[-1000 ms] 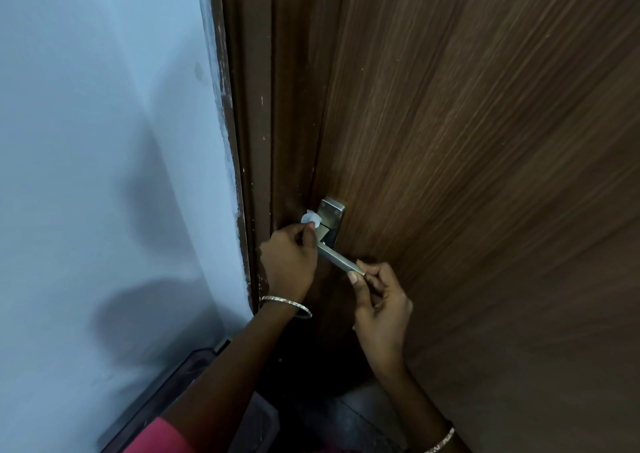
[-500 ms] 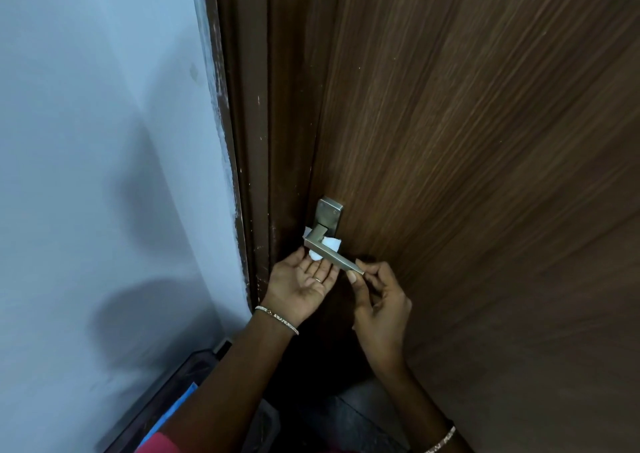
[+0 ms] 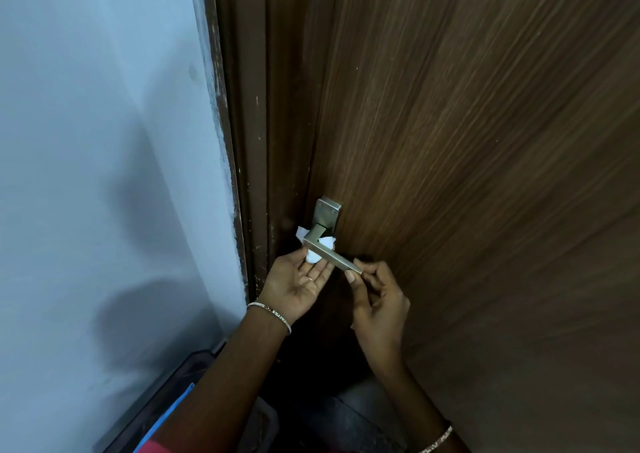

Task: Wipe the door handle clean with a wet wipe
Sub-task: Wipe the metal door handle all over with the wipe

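A brushed metal lever door handle [image 3: 334, 258] with a square backplate [image 3: 327, 212] sits on the dark wooden door [image 3: 467, 175]. A white wet wipe [image 3: 317, 250] is bunched under and behind the lever near its base. My left hand [image 3: 298, 281] is palm up beneath the lever, its fingers pressing the wipe against the underside. My right hand [image 3: 375, 297] pinches the free end of the lever between thumb and fingers.
The brown door frame [image 3: 249, 141] runs up on the left of the door, beside a pale blue wall [image 3: 104, 141]. A dark bin or case [image 3: 180, 383] with something blue in it stands low on the left.
My left hand has turned from palm down over the base of the handle to palm up under the lever, carrying the wipe below it. My right hand has stayed on the lever's tip.
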The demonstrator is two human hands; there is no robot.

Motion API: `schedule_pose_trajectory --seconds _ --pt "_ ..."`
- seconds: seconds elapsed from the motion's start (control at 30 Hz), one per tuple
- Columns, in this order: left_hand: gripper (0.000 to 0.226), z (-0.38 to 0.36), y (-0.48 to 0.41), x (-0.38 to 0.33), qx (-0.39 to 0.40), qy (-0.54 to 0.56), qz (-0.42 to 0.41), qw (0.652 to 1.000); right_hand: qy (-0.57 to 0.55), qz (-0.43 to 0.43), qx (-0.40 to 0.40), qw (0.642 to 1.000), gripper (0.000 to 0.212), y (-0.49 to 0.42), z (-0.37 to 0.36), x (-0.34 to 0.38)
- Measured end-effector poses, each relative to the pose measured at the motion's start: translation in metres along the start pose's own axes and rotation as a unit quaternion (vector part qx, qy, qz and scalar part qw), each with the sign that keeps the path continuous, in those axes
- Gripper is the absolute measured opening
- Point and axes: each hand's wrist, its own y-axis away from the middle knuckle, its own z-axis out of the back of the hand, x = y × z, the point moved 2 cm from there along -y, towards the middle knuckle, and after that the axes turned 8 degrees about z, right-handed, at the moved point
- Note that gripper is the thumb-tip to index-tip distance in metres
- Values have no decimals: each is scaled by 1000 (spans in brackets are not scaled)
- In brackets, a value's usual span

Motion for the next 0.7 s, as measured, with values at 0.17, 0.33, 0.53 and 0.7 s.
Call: schedule_pose_trajectory --seconds 0.17,0.33,0.53,0.7 --pt "15 12 21 -13 -220 -299 -361 855 -6 3 3 1000 11 -1 1 1" --pt "18 -11 45 -10 -197 -506 -606 581 -6 9 1 1000 9 -1 0 0" --pt "21 -10 21 -2 -140 -622 -636 434 -15 -1 6 1000 9 -1 1 -2" --pt "15 -5 28 -10 -213 -530 -597 564 -15 -34 33 999 8 -2 6 0"
